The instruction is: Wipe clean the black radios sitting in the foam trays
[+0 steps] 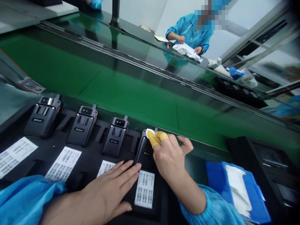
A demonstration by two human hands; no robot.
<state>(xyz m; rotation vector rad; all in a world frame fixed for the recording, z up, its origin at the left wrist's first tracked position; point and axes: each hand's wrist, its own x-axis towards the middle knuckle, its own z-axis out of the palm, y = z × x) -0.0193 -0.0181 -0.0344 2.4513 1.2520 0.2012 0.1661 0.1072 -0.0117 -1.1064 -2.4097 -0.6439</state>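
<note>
Two-way radio [144, 153] on a black tray [90, 156], just beside a green conveyor belt [117, 81].
Right grip [170, 159] pinches a white cloth [150, 133] against the radio's top; left grip [110, 190] lies open, flat, empty; a co-worker [189, 34] stands beyond the belt.

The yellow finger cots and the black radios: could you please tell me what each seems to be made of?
The finger cots on the right hand look like thin latex or similar rubber: smooth, slightly glossy and snug on the fingers. The radios look like moulded black plastic with a low sheen and crisp recesses, though the exact plastic cannot be told.
</note>
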